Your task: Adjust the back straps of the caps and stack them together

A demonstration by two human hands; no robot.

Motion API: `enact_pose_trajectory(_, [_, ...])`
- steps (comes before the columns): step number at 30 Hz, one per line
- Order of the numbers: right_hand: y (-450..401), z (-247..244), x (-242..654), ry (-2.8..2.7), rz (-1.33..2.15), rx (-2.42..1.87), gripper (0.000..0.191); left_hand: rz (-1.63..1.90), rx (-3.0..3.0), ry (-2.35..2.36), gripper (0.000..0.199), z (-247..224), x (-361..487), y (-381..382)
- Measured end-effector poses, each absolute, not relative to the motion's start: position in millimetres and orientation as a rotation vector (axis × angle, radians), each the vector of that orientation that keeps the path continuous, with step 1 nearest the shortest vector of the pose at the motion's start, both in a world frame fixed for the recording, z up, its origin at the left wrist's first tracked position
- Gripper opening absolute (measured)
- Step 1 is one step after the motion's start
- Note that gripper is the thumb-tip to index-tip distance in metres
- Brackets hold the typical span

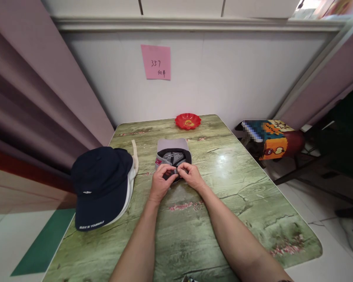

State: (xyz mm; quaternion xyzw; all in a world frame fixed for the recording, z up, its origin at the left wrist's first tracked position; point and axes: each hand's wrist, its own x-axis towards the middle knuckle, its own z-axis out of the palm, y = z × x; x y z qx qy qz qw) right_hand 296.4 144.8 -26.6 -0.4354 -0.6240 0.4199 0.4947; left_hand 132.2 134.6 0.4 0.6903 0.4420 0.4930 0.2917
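Spatial relation of the hands to a gray cap [173, 145] on the tabletop [223, 219]: the cap lies with its hollow inside exposed towards the person and its brim directed away, towards the wall, so that its long axis, brim to rear edge, runs roughly straight out from the body. The rear edge, with the strap region [175, 171], forms the near end; this narrow part appears to run crosswise, from left hand to right, about at right angles to the long axis. The left hand [159, 183] meets it from the left and the right hand [193, 178] from the right, the two sets of fingertips nearly meeting at the middle. Neither hand is the nearer, since both are in contact with the cap. State of the fingers: on each hand, thumb and forefinger are drawn together, pinching the material of the rear edge; the exact form of the fastening between them is too small and too much covered to tell. The crown and brim extend beyond the fingertips on the far side. Well apart, to the left, lies a navy cap [101, 172], overlapping a white one [130, 184] beneath
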Motion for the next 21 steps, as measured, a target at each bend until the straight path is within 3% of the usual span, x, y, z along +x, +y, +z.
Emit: enact_pose_trajectory(21, [145.0, -26.8, 298.7, -1.505, 1.146, -1.003, 0.015, 1.296, 1.907, 1.113, 0.016, -5.1, 128.9, 137.0])
